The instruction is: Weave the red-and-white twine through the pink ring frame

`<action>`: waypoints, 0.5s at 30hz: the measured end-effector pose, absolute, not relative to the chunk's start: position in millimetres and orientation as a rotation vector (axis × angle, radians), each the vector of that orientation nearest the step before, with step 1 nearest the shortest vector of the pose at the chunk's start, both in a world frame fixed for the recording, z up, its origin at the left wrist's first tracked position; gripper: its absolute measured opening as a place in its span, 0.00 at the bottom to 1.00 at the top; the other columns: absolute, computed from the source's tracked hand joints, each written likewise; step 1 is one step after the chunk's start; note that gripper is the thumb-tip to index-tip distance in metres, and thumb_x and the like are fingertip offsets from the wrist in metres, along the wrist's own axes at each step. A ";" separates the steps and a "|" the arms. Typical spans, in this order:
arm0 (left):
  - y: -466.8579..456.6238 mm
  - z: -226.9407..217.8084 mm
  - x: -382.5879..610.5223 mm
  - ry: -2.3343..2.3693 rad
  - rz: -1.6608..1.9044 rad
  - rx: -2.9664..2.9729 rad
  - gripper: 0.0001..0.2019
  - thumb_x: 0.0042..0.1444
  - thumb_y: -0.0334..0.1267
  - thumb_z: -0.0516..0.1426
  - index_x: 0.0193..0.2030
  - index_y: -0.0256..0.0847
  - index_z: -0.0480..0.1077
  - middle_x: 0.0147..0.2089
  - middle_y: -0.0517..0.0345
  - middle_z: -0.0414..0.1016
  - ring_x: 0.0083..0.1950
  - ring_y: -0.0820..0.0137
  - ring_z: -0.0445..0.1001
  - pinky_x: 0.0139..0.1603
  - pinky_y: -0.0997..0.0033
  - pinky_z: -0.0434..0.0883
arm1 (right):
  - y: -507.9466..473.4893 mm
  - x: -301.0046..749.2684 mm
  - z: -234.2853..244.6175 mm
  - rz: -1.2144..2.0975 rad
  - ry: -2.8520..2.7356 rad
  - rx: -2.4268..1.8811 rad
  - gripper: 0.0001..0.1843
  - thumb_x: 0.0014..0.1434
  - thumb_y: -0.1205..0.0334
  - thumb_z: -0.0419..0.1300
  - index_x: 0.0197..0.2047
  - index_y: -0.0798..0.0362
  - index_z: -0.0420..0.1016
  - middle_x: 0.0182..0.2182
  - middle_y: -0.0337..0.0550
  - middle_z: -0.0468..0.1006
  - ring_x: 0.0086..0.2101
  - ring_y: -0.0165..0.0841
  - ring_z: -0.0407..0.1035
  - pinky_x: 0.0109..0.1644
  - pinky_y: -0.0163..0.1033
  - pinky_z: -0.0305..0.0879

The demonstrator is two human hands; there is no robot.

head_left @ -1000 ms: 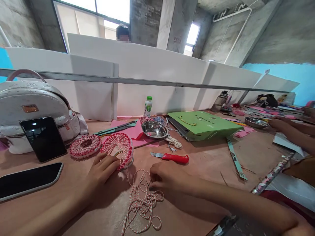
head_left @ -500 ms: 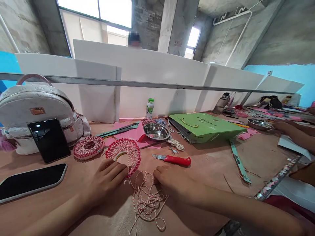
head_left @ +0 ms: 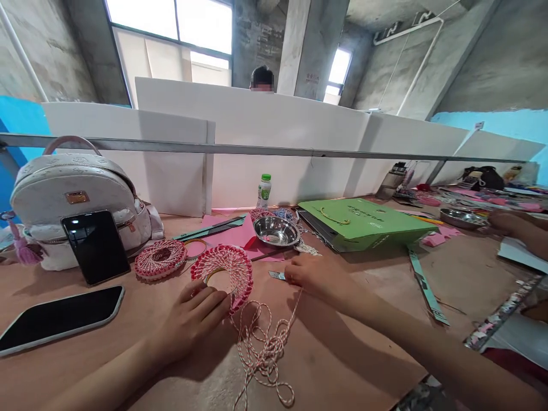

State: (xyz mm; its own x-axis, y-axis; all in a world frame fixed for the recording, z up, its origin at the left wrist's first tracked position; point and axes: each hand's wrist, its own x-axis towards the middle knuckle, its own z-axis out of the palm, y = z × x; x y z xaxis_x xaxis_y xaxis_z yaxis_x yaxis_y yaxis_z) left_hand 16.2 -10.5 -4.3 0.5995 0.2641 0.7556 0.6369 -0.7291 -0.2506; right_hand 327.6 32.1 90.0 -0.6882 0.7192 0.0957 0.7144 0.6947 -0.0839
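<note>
Two rings of red-and-white twine lie on the wooden table: the farther ring is whole, while my left hand, fingers loosely curled, holds the end of the nearer ring, a flat arc with its open side toward me. My right hand pinches a strand of loose twine, a knife blade just showing beside it. Behind stand a steel bowl and a plastic bottle, its label too small to read.

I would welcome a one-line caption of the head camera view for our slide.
Left hand steadies a red-and-white woven ring while the right hand holds its trailing twine.
</note>
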 end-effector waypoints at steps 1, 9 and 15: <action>-11.2 -3.3 16.9 -0.719 -0.989 -2.322 0.14 0.72 0.32 0.46 0.46 0.39 0.74 0.40 0.57 0.81 0.41 0.70 0.76 0.58 0.65 0.62 | 34.9 326.7 98.4 0.201 -2.744 -1.022 0.07 0.65 0.66 0.61 0.42 0.51 0.82 0.39 0.47 0.78 0.40 0.37 0.72 0.42 0.39 0.64; -13.8 1.5 18.9 -0.698 -1.057 -2.321 0.18 0.74 0.35 0.43 0.44 0.39 0.74 0.39 0.57 0.81 0.40 0.70 0.75 0.56 0.65 0.62 | 74.8 289.8 103.4 0.993 -1.995 -0.738 0.06 0.60 0.60 0.67 0.40 0.50 0.85 0.38 0.44 0.81 0.36 0.30 0.74 0.39 0.37 0.71; -13.4 -2.3 16.2 -0.653 -1.083 -2.360 0.18 0.74 0.33 0.42 0.49 0.39 0.74 0.41 0.56 0.81 0.44 0.70 0.75 0.58 0.66 0.60 | 101.4 263.2 66.6 1.123 -1.869 -0.763 0.09 0.56 0.58 0.69 0.37 0.55 0.83 0.35 0.44 0.82 0.33 0.29 0.73 0.39 0.37 0.71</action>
